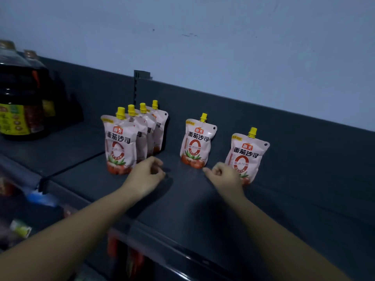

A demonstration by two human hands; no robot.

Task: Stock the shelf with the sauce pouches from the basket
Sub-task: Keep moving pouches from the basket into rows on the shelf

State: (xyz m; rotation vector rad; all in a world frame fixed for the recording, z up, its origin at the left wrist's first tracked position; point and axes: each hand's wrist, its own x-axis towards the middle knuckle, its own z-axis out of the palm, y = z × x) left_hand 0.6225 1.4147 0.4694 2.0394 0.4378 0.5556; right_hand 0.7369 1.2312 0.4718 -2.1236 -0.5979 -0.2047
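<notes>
A dark grey shelf point(182, 191) was seen from above, with six tomato sauce pouches standing upright on it, all with yellow caps. A row of four pouches point(129, 136) was lined front to back at about ten o'clock from the picture's centre. A single middle pouch point(195, 145) stood apart at about one o'clock, and a right-hand pouch point(246, 153) stood farther along at three o'clock. Large dark sauce bottles point(20, 94) were set at the far left, at nine o'clock. The basket was not in view.

The step in hand appeared to be setting and straightening pouches. It would be done well if the two loose pouches were slid into rows like the first, kept upright with labels facing forward.

The left hand point(146, 173) was loosely curled and empty, just beside the front pouch of the row. The right hand point(225, 177) was also loosely curled, holding nothing, at the base of the right-hand pouch; actual contact could not be told.
</notes>
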